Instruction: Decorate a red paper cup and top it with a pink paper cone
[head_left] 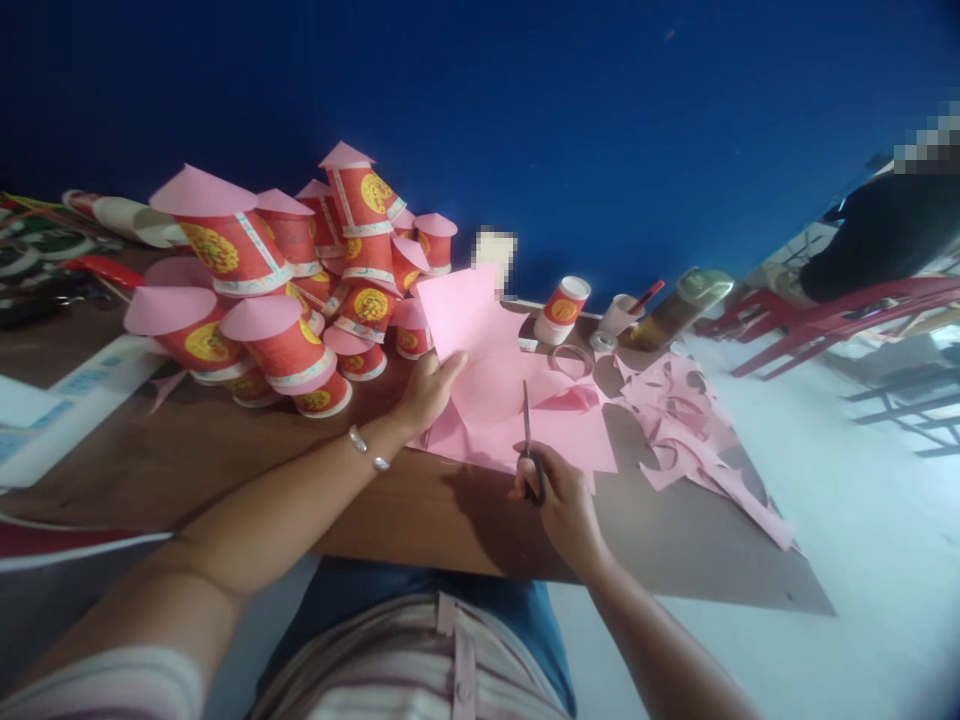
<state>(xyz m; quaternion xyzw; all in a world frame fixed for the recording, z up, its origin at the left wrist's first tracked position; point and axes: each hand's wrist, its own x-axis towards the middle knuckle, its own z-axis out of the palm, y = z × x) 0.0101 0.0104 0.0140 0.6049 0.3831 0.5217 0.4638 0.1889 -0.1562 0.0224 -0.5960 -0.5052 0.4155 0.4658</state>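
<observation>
A pink paper sheet is pinched in my left hand, its thumb on top, raised over the table. My right hand has its fingers in the dark handles of scissors, whose blades point up near the right edge of the held paper. Whether the blades touch the paper is hard to tell. Below and to the right, more pink sheets lie flat on the brown table. Pink paper scraps are heaped farther right.
Stacked red cups with pink cone tops fill the left side. Behind the paper stand a red cup, a tape roll, a white cup holding a red pen and a bottle. Red chairs and a seated person are at the right.
</observation>
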